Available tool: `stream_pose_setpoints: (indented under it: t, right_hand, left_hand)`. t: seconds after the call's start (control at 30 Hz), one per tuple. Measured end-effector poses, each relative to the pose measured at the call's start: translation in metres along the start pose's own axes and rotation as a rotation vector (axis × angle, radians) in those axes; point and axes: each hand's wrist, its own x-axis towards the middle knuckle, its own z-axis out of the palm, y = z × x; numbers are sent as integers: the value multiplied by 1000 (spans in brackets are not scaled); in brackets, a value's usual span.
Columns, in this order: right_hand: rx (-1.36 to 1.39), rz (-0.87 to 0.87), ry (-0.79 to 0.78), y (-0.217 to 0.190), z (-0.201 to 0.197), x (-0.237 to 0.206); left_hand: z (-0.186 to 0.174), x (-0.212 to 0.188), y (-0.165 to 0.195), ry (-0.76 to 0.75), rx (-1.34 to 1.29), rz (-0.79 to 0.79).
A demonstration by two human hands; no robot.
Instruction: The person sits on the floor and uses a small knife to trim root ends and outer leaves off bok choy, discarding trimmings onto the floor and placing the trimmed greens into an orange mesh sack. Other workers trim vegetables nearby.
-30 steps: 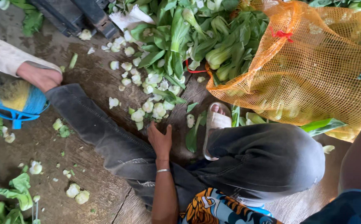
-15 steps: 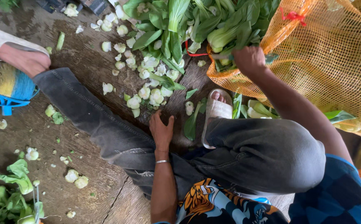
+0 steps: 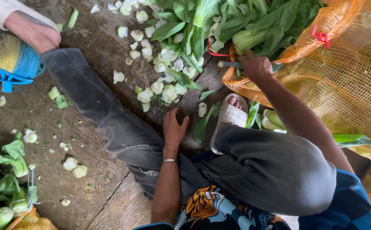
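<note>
Far left, I note a blue plastic stool (image 3: 8,64) with a bare foot (image 3: 34,36) resting beside it, the leg above it in a pale trouser cuff. Low in the left corner lie bok choy heads (image 3: 2,200) at the edge of an orange mesh sack. Cut stem ends (image 3: 74,167) are scattered over the wet concrete floor (image 3: 87,200).

Moving right, my left leg in dark grey trousers (image 3: 109,115) stretches across the floor. My left hand (image 3: 173,128) rests flat on that leg near the knee, fingers loosely together and thumb spread a little; it holds nothing. A thin metal bracelet (image 3: 169,160) sits at the wrist. Above it lies a patch of pale trimmed stem bases (image 3: 160,72) mixed with loose leaves.

At centre, my foot in a white sandal (image 3: 230,119) stands on leaf scraps.

Further right, my right hand (image 3: 255,66) is closed, fingers curled, around the handle of a knife (image 3: 232,64), whose blade points left. It is at the mouth of a large orange mesh sack (image 3: 347,85), just below the pile of bok choy (image 3: 236,25). A red tie (image 3: 322,37) marks the sack's rim.
</note>
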Motion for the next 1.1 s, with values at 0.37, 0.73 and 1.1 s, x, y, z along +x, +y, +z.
stream_pose_setpoints:
  t: [0.37, 0.73, 1.1]
  right_hand:
    - [-162, 101, 71, -18, 43, 21]
    - [-43, -3, -115, -10, 9, -18]
    - [876, -222, 209, 7, -87, -107]
  left_hand:
    - [-9, 0, -19, 53, -39, 45]
    - [-21, -29, -16, 12, -87, -10]
    - [-82, -66, 62, 188, -401, 148]
